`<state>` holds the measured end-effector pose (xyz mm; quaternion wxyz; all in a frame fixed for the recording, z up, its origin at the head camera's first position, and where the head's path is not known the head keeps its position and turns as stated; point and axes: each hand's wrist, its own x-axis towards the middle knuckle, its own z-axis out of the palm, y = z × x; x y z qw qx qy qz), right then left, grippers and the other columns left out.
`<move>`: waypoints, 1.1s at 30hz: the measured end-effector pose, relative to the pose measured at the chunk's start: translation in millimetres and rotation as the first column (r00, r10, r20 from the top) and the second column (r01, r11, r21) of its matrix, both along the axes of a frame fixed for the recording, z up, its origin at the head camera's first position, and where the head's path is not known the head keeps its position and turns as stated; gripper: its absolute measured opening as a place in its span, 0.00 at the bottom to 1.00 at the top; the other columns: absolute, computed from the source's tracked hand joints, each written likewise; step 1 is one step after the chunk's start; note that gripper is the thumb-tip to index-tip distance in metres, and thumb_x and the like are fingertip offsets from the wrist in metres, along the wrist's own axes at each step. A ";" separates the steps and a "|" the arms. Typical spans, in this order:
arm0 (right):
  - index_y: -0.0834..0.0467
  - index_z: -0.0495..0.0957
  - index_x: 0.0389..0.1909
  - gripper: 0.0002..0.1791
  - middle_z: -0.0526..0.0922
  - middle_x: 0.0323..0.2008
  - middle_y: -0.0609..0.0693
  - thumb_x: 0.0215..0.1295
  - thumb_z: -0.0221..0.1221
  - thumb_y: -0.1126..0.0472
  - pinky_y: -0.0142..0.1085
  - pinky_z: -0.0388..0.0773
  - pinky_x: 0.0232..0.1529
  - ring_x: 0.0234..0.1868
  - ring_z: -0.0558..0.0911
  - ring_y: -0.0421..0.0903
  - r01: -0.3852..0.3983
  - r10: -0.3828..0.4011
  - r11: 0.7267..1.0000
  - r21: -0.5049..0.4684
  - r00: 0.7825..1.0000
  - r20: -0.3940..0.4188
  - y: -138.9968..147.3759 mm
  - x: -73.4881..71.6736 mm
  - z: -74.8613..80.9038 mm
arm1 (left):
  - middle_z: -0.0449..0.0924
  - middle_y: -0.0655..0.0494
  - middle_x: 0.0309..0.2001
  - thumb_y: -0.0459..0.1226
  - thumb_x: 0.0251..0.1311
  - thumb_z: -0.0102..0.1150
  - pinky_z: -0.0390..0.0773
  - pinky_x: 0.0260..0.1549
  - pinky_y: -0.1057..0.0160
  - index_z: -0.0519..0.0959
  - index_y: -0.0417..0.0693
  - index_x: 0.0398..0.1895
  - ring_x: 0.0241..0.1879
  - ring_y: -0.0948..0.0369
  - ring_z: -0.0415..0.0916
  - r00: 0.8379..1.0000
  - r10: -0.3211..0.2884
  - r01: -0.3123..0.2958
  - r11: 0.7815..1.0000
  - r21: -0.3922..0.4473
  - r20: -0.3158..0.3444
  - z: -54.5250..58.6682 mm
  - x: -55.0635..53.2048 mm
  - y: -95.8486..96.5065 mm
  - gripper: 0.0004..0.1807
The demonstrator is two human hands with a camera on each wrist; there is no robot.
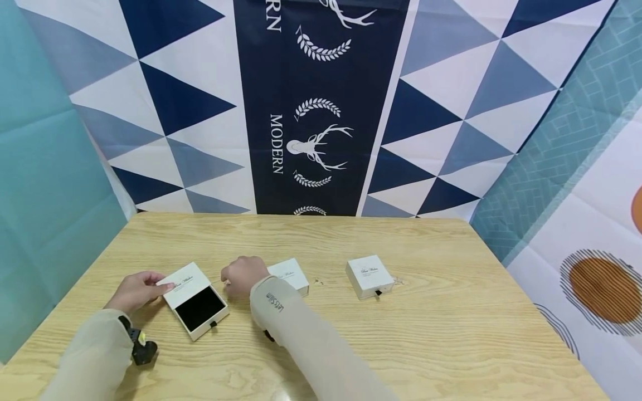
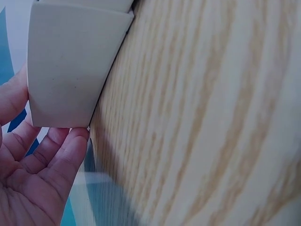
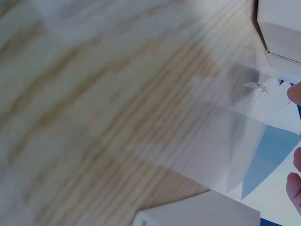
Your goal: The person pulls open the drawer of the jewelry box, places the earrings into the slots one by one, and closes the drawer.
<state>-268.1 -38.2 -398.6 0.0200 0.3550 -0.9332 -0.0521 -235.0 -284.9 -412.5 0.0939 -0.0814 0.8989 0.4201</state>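
My left hand (image 1: 137, 291) grips the left side of a white drawer-style gift box (image 1: 186, 283), thumb on the printed lid and fingers at its side. The drawer is pulled partway out, showing its black lining (image 1: 199, 309) and a small black pull tab (image 1: 213, 324). Just right of this box, low over the table, my right hand (image 1: 244, 277) has curled fingers. It pinches a small earring, whose thin pin (image 3: 289, 101) sticks out below the fingertip in the right wrist view. Nearby shows a sparkly earring (image 3: 257, 86) with a thin stem.
A closed white box (image 1: 290, 275) stands beyond my right wrist, partly hidden by the sleeve, with a tiny sparkly piece (image 1: 317, 281) beside it. Farther right is another closed box (image 1: 370, 275), with another tiny piece (image 1: 397, 280) at its side. All are on the wooden table (image 1: 451, 334).
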 end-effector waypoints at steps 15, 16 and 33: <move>0.49 0.85 0.45 0.12 0.68 0.13 0.37 0.61 0.60 0.60 0.22 0.58 0.18 0.16 0.61 0.31 0.082 0.034 0.886 -0.456 0.970 0.240 14.0 15.7 4.8 | 0.73 0.43 0.38 0.48 0.59 0.64 0.69 0.33 0.61 0.72 0.24 0.49 0.39 0.50 0.67 0.998 -0.034 0.033 0.999 -0.020 -0.061 0.0 2.7 1.9 0.32; 0.50 0.85 0.44 0.12 0.67 0.13 0.37 0.60 0.60 0.61 0.22 0.58 0.19 0.15 0.59 0.31 0.097 0.047 0.856 -0.508 0.964 0.263 14.7 17.2 4.0 | 0.73 0.43 0.38 0.48 0.59 0.64 0.69 0.33 0.61 0.72 0.24 0.48 0.39 0.50 0.67 0.997 -0.039 0.037 0.999 -0.023 -0.064 -0.2 3.1 1.6 0.32; 0.63 0.85 0.42 0.11 0.63 0.12 0.42 0.60 0.64 0.65 0.25 0.58 0.19 0.15 0.60 0.35 0.490 0.282 0.476 -0.731 0.702 0.654 3.8 27.2 -14.6 | 0.74 0.45 0.37 0.47 0.59 0.64 0.69 0.31 0.61 0.73 0.26 0.48 0.37 0.52 0.67 0.998 -0.032 0.030 0.999 -0.034 -0.058 -1.9 3.4 0.7 0.30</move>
